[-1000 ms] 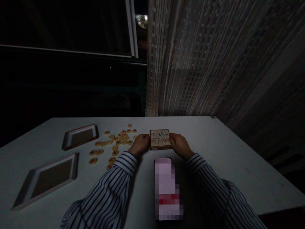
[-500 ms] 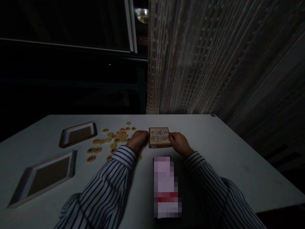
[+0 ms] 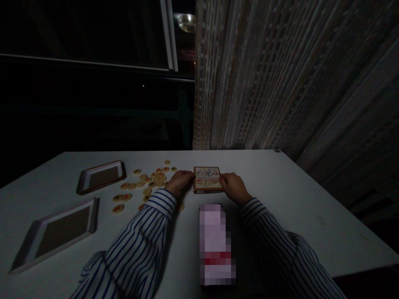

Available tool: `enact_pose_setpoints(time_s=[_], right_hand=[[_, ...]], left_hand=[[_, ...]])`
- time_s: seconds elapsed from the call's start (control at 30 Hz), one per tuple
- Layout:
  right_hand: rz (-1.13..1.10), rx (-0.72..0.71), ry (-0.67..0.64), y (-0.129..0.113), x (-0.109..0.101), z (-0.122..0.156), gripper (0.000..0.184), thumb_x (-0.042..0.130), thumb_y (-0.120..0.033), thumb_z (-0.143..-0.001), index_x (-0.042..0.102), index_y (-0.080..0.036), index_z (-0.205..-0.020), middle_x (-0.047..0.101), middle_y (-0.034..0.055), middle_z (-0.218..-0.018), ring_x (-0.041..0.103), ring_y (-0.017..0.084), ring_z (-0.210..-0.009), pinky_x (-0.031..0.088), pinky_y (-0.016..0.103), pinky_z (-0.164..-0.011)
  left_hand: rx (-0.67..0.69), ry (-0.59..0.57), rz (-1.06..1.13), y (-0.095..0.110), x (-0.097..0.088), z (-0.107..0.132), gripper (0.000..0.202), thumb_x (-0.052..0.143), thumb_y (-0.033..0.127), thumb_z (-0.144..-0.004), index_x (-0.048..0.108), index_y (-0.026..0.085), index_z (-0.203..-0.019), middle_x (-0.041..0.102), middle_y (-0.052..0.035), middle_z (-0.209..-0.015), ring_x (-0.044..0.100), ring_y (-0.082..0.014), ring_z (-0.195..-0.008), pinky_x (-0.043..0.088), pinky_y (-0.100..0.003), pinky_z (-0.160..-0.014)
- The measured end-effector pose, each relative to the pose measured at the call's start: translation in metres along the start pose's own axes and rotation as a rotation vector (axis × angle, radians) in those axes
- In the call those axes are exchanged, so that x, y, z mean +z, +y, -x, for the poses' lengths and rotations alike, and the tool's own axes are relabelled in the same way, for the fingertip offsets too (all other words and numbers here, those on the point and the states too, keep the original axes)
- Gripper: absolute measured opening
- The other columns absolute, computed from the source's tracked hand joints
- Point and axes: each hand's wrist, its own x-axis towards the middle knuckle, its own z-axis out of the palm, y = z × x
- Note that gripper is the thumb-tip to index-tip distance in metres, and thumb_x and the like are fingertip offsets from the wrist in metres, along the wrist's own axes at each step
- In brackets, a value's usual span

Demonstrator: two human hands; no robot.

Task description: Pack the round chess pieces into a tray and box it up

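Note:
A small Chinese chess box [image 3: 207,180], with decorated lettering on its top, lies on the white table between my hands. My left hand [image 3: 181,182] grips its left side, fingers closed at the edge. On the opposite side, my right hand [image 3: 233,186] pinches the right edge. Round wooden chess pieces [image 3: 153,184], some with red and some with dark characters, are scattered to the left of the box. My left hand and sleeve hide part of them.
An open shallow tray [image 3: 101,176] sits at the far left, and another shallow tray [image 3: 62,232] is nearer. A phone [image 3: 215,245] with a blurred screen lies before the box. Behind the white table [image 3: 299,232] hangs a string curtain [image 3: 243,83].
The view has shifted very slightly. Both hands keep their hold on the box, and the pieces and trays stay where they were.

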Motion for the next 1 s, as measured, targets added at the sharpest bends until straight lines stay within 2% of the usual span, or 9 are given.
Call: enact_pose_setpoints(time_s=[0.4, 0.5, 0.63, 1.0], right_hand=[[0.016, 0.008, 0.006, 0.001, -0.001, 0.001, 0.038, 0.027, -0.033, -0.091, 0.057, -0.021, -0.110, 0.063, 0.0065, -0.103, 0.052, 0.019, -0.096, 0.033, 0.029, -0.080], [0.014, 0.004, 0.018, 0.001, 0.000, 0.001, 0.038, 0.026, -0.034, -0.091, 0.058, -0.021, -0.107, 0.064, 0.0061, -0.101, 0.052, 0.020, -0.095, 0.033, 0.029, -0.079], [0.010, -0.003, 0.039, 0.001, 0.001, 0.001, 0.037, 0.028, -0.033, -0.091, 0.057, -0.021, -0.108, 0.064, 0.0064, -0.102, 0.052, 0.020, -0.095, 0.033, 0.029, -0.077], [0.001, -0.013, 0.056, 0.002, 0.002, 0.001, 0.037, 0.028, -0.031, -0.090, 0.057, -0.022, -0.111, 0.064, 0.0060, -0.101, 0.053, 0.019, -0.093, 0.034, 0.029, -0.077]], left_hand=[[-0.101, 0.026, 0.185, 0.000, 0.011, -0.003, 0.037, 0.069, 0.009, -0.058, 0.055, 0.008, -0.093, 0.066, -0.0057, -0.066, 0.063, -0.0147, -0.058, 0.051, -0.028, -0.062], [-0.116, 0.014, 0.222, 0.000, 0.013, -0.002, 0.029, 0.067, 0.008, -0.060, 0.058, 0.008, -0.087, 0.065, -0.0047, -0.063, 0.064, -0.0150, -0.059, 0.052, -0.027, -0.062], [-0.146, -0.059, 0.283, 0.000, 0.016, 0.002, 0.011, 0.060, 0.007, -0.068, 0.062, 0.007, -0.079, 0.066, -0.0065, -0.061, 0.065, -0.0166, -0.062, 0.053, -0.027, -0.062], [-0.162, -0.089, 0.391, 0.000, 0.016, 0.009, 0.014, 0.058, 0.007, -0.069, 0.064, 0.007, -0.082, 0.068, -0.0074, -0.063, 0.066, -0.0172, -0.062, 0.054, -0.027, -0.062]])
